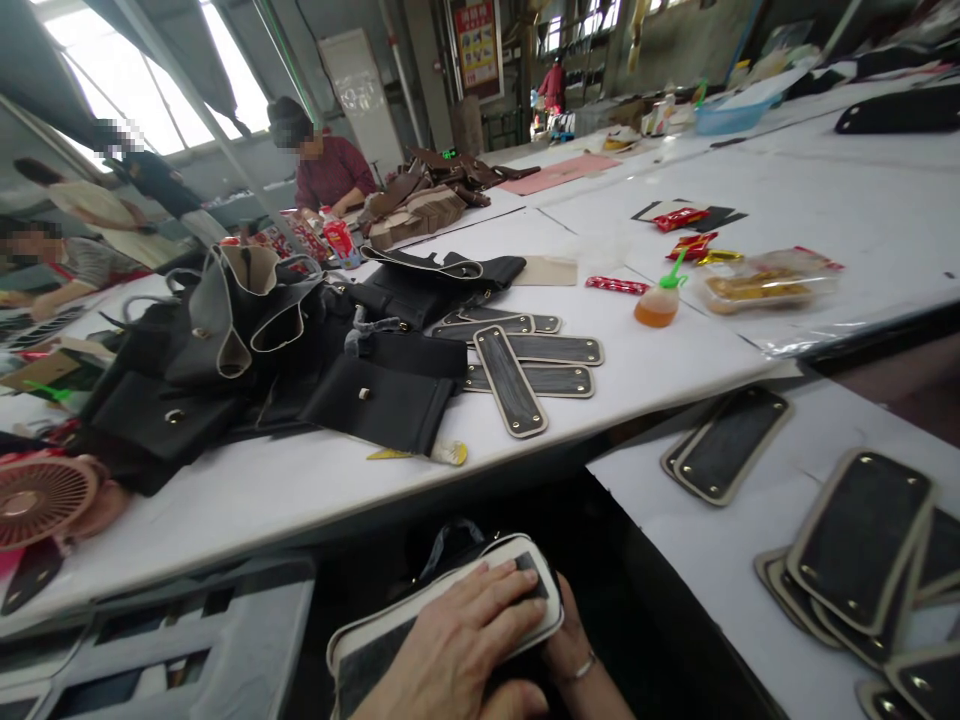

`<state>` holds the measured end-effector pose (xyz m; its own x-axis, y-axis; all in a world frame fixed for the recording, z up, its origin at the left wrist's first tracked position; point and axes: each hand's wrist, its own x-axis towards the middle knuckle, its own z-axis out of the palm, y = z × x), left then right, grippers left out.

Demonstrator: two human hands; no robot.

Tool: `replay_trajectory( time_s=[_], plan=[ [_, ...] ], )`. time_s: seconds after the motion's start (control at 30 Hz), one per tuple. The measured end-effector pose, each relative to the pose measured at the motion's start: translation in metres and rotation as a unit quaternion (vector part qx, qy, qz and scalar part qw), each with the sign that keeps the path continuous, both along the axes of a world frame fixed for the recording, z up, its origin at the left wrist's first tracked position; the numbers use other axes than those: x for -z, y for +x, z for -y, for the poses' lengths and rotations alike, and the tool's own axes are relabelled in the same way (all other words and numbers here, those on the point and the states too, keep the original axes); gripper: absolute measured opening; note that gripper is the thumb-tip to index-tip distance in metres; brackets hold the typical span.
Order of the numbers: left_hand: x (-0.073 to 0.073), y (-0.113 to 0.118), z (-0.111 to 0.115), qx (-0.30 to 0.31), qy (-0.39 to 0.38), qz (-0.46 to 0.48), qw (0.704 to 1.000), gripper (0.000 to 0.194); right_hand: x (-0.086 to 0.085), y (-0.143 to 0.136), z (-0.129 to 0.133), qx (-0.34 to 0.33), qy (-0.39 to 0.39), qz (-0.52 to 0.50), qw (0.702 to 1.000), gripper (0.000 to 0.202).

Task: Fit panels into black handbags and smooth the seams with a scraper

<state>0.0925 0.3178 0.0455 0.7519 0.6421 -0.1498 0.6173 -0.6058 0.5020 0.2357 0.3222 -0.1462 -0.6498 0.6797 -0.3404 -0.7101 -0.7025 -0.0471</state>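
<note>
Long white tabletop [645, 368], seams across it. Left: heap of black bags [217, 330]. Beside them, overlapping pale-edged black strips [511, 380], metal studs at the ends. Farther right: spouted bottle [657, 305] of amber liquid, clear pack [765, 287]. Far side: brown pieces [420, 210], piled; blue basin [735, 117]. Second white tabletop [720, 560], near right: wider studded panels [862, 540], some stacked askew.

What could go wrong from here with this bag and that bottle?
The bag lies under the left hand, with the right hand at its end; if either lets go, it might slip. The green-spouted bottle stands near the studded panels on the table; if knocked over, it might leak onto them.
</note>
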Motion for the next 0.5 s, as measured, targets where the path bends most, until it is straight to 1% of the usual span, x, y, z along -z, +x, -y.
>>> replay_trajectory(
  time_s=[0.07,0.2,0.4,0.5],
  plan=[
    [-0.0027,0.0007,0.0001,0.000,0.004,-0.005,1.000,0.053,-0.0002,0.0025,-0.0003,-0.002,-0.018,-0.010,1.000,0.036],
    [-0.0038,0.0012,0.0019,0.011,0.022,-0.025,0.999,0.049,0.0022,0.0057,-0.0032,-0.001,-0.042,-0.028,0.999,0.030],
    [0.0021,0.0024,0.0033,0.011,0.025,-0.040,0.999,0.055,0.0062,0.0024,-0.0027,0.013,-0.053,-0.044,0.998,0.019],
    [0.0007,0.0041,0.0016,0.010,0.028,-0.031,0.999,0.056,0.0088,-0.0032,-0.0018,0.021,-0.060,-0.044,0.997,0.012]
  ],
)
